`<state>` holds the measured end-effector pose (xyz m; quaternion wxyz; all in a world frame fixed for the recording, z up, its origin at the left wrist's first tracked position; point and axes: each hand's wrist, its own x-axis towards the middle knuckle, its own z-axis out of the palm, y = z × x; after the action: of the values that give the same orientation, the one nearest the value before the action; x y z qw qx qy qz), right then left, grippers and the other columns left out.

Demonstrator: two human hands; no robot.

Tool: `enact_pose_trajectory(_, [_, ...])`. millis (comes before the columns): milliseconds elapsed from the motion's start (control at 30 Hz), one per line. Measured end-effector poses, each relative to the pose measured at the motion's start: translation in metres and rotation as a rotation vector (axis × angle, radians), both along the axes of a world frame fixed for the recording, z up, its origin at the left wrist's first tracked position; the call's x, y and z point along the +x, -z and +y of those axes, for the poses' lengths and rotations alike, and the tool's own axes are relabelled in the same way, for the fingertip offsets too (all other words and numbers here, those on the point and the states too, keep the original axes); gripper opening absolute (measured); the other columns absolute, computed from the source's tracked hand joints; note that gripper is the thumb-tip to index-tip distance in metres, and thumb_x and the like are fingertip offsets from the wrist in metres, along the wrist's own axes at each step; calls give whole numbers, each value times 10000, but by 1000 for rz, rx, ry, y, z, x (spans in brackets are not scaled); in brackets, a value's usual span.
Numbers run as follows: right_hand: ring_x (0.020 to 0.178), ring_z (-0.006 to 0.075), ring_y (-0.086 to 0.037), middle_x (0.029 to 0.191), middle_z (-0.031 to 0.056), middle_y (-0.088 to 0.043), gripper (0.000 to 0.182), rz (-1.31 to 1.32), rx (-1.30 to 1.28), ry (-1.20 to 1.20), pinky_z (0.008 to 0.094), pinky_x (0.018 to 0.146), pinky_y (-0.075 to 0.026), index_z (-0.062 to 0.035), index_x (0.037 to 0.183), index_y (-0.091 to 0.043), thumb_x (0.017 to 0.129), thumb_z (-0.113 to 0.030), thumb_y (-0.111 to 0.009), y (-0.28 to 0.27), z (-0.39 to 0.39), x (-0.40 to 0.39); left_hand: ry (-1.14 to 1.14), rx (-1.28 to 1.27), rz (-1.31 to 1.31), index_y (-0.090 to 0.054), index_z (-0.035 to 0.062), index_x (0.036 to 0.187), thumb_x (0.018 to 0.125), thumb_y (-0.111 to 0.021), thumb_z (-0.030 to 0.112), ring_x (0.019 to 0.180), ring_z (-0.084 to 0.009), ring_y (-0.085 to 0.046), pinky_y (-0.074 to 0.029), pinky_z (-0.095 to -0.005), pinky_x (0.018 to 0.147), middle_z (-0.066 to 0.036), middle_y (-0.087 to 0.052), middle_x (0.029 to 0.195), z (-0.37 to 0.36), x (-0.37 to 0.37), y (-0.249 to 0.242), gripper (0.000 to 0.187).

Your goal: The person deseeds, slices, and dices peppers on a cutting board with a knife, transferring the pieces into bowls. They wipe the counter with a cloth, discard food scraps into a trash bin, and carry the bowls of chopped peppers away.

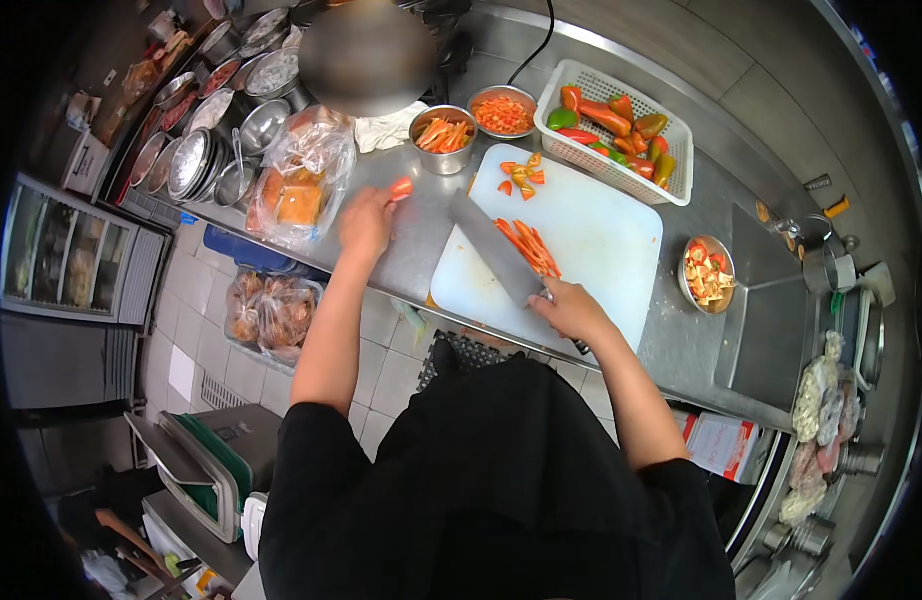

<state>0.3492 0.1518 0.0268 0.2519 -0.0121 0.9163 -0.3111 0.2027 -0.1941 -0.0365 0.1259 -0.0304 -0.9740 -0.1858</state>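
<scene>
My right hand point(571, 310) grips the handle of a broad kitchen knife point(493, 250), its blade lying over the left part of a white cutting board point(606, 260). Along the blade's far side are thin red pepper strips point(527, 247). Small orange and red pepper offcuts point(523, 176) sit near the board's far edge. Off the board to the left, my left hand point(366, 222) pinches a red pepper piece point(401, 187) above the steel counter. Just beyond it stands a metal bowl of pepper strips point(444, 140).
A second bowl point(503, 110) contains diced pepper. Whole peppers fill a white plastic basket point(681, 130) at the back. At right, a bowl of pepper scraps point(707, 275) stands beside the sink point(766, 310). Bagged bread-like food point(301, 190) and stacked metal bowls point(193, 165) are at left.
</scene>
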Motion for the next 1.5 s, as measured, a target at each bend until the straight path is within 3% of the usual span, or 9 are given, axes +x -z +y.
enact_pose_trajectory(133, [554,332,-671,649,182,-677,477,-45,-39,130,446,654,-550,28,1279,-582,977,-341,-582,-3,4,-4,614,233,72,-705,80,1052,869,-707,90,1071,-344,-643,-528,-438,896,-111,-678,1135,43,54,-38,183])
enact_pose_trajectory(200, [623,345,-691,708,199,-694,488,-70,-21,125,458,689,-553,27,1299,-576,978,-341,-578,-5,2,-5,781,171,108,-709,92,1061,835,-731,98,1081,-325,-630,-516,-435,922,-83,-671,1149,60,73,-23,227])
enact_pose_trajectory(267, [691,358,-711,767,217,-712,499,-93,-5,125,469,724,-556,26,1319,-569,980,-340,-574,6,0,-2,800,132,44,-714,105,1065,823,-739,103,1089,-309,-620,-505,-430,937,-69,-665,1157,70,86,-4,244])
enact_pose_trajectory(333, [792,390,-716,862,229,-718,457,227,171,-13,484,772,-567,-9,1312,-574,995,-338,-577,21,-3,2,833,92,-13,-718,118,1069,810,-747,107,1098,-293,-610,-495,-425,952,-54,-659,1165,77,85,-4,260])
enact_pose_trajectory(433, [932,457,-682,949,269,-714,401,90,166,-35,526,870,-527,0,1210,-604,990,-333,-574,-2,-8,0,847,119,-69,-726,132,1060,807,-762,135,1081,-271,-593,-480,-418,954,-37,-647,1158,80,78,-9,255])
enact_pose_trajectory(700, [871,408,-710,923,242,-726,301,143,292,-132,511,815,-550,13,1134,-602,984,-240,-539,-47,-25,11,957,15,-125,-735,158,1038,826,-766,197,1084,-278,-571,-481,-425,934,-41,-641,1108,90,60,-14,218])
enact_pose_trajectory(967, [877,404,-713,945,253,-723,254,229,279,-107,509,800,-550,25,1081,-599,978,-195,-522,9,-33,-6,982,72,-95,-738,134,1015,826,-766,189,1070,-288,-577,-494,-415,927,-55,-646,1090,91,59,-9,199])
enact_pose_trajectory(1133, [914,409,-708,942,249,-721,260,214,240,-144,532,831,-537,18,1051,-610,981,-209,-502,-31,-32,-7,983,131,-73,-742,131,1013,823,-768,172,1055,-285,-581,-498,-412,919,-53,-648,1075,89,62,-11,197])
enact_pose_trajectory(1500, [935,415,-701,995,244,-723,278,165,262,-153,536,844,-531,2,1071,-605,990,-245,-507,-19,-35,-3,971,108,-38,-732,112,1032,813,-776,155,1062,-289,-587,-501,-419,921,-58,-643,1102,85,65,2,227])
